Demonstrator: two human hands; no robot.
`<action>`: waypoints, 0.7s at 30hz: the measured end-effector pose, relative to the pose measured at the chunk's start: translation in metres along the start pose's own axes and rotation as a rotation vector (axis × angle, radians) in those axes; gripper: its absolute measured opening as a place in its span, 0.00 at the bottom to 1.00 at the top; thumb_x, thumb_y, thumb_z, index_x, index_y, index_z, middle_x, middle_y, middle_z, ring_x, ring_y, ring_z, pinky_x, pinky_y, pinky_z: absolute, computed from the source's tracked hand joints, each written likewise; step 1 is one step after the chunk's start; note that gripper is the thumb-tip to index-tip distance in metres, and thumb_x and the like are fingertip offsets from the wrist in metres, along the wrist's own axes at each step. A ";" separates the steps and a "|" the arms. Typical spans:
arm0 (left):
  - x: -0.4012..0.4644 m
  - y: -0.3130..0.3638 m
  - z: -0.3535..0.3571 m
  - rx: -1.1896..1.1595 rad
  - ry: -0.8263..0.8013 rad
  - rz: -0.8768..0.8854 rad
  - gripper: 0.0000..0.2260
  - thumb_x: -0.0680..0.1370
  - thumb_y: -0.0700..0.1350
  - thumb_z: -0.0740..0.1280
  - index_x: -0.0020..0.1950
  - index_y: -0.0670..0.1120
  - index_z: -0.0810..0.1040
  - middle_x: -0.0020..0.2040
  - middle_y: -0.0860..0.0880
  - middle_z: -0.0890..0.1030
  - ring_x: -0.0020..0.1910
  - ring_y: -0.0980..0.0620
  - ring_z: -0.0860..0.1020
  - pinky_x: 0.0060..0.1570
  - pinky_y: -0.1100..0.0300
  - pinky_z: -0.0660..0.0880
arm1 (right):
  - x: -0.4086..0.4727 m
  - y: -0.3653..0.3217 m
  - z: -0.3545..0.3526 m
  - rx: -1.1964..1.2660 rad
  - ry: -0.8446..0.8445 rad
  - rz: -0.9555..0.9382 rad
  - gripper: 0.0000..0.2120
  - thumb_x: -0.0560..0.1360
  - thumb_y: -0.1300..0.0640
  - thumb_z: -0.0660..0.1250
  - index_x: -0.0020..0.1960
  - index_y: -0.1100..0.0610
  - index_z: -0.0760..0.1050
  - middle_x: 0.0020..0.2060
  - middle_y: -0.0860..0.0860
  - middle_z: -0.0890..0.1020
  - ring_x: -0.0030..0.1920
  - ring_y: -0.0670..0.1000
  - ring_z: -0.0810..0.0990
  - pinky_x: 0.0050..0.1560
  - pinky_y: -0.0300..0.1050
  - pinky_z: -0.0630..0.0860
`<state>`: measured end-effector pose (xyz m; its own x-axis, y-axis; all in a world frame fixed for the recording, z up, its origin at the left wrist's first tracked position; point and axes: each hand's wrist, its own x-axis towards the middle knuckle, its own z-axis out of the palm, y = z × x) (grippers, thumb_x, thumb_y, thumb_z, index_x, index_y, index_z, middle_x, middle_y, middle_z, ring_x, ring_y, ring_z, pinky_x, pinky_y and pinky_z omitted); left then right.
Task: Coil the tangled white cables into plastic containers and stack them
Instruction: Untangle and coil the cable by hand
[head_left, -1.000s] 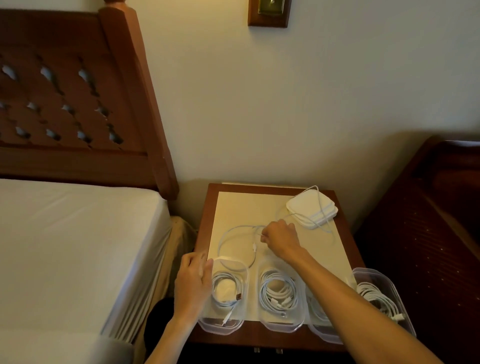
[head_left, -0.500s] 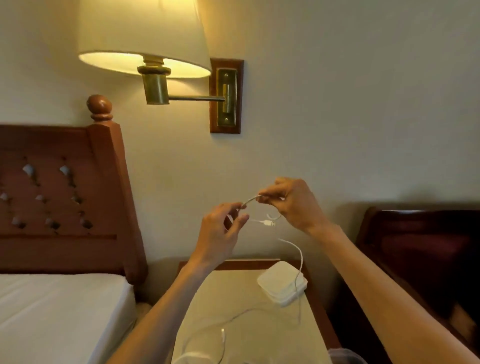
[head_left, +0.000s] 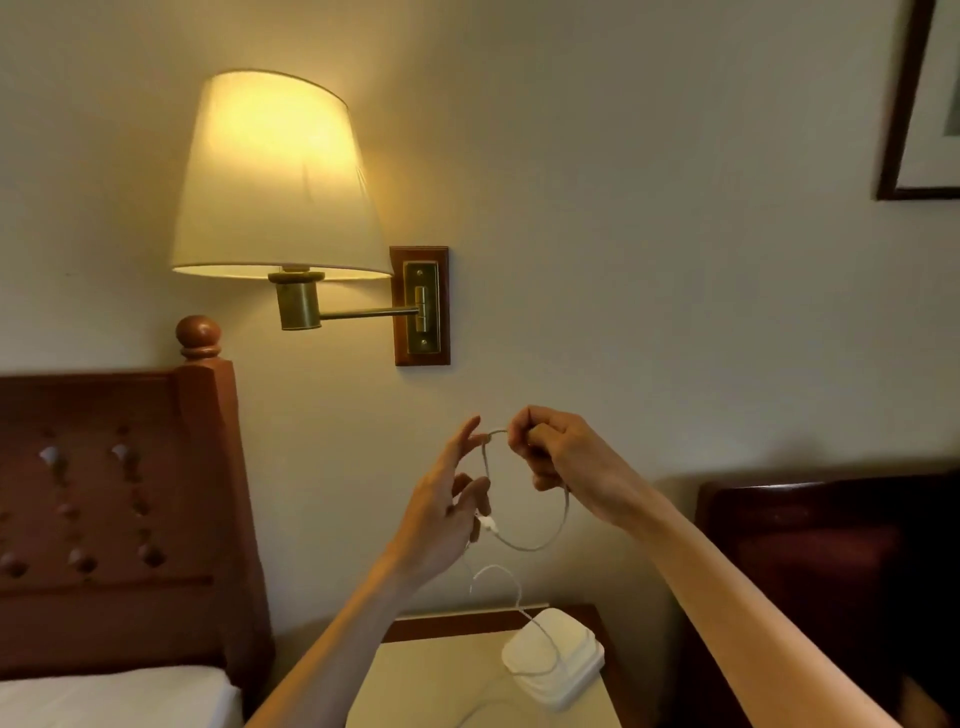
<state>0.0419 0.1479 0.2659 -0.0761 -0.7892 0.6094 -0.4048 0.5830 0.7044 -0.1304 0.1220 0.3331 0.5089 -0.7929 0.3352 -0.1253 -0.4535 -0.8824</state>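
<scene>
Behind everything, a headboard (head_left: 119, 509) and a lit wall lamp (head_left: 275, 176), both apart from the work. Lower down, a pale surface (head_left: 415, 686) carrying a small stack of white lids (head_left: 553, 657), with a slack run of cable draped across the stack and trailing off toward the near edge. Raised above that, at chest height in front of the wall, both hands working one thin white cable (head_left: 540, 540) into a single hanging loop. Right hand (head_left: 561, 462) curled tight, pinching the top of the loop between thumb and forefinger. Left hand (head_left: 441, 519) looser, upper fingers nearly straight and touching the cable near the top, lower fingers bent around the strand close to the small plug (head_left: 488, 525). Probably very light and limp, with just enough spring to push a coil back open once released; smooth jacket, likely to slide through a lazy pinch. Best held on the cord itself just behind the plug, never by the plug tip, and at the point where turns cross, so the loop keeps its shape. No containers visible here.
</scene>
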 end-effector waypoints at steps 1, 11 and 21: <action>0.003 0.001 0.002 -0.078 -0.056 -0.001 0.25 0.82 0.36 0.59 0.76 0.53 0.61 0.67 0.58 0.71 0.42 0.48 0.79 0.36 0.58 0.79 | -0.001 -0.001 -0.001 0.008 0.003 -0.007 0.15 0.82 0.65 0.49 0.45 0.59 0.73 0.27 0.46 0.71 0.27 0.45 0.65 0.30 0.39 0.66; 0.031 0.015 -0.025 0.400 0.155 0.356 0.06 0.80 0.36 0.63 0.47 0.42 0.79 0.42 0.52 0.77 0.42 0.61 0.75 0.42 0.72 0.70 | -0.035 0.010 -0.005 0.151 -0.014 0.126 0.13 0.84 0.58 0.51 0.59 0.58 0.73 0.29 0.49 0.63 0.26 0.46 0.59 0.24 0.39 0.57; 0.036 -0.016 -0.084 0.501 0.244 0.325 0.05 0.80 0.37 0.64 0.49 0.41 0.79 0.43 0.50 0.79 0.41 0.60 0.75 0.40 0.68 0.72 | -0.057 0.012 -0.009 0.554 -0.129 0.284 0.18 0.84 0.57 0.48 0.40 0.55 0.69 0.28 0.48 0.58 0.24 0.44 0.54 0.21 0.36 0.51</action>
<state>0.1220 0.1266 0.3071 -0.0807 -0.4863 0.8700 -0.7768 0.5777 0.2508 -0.1682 0.1581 0.3068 0.6232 -0.7804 0.0508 0.1709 0.0725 -0.9826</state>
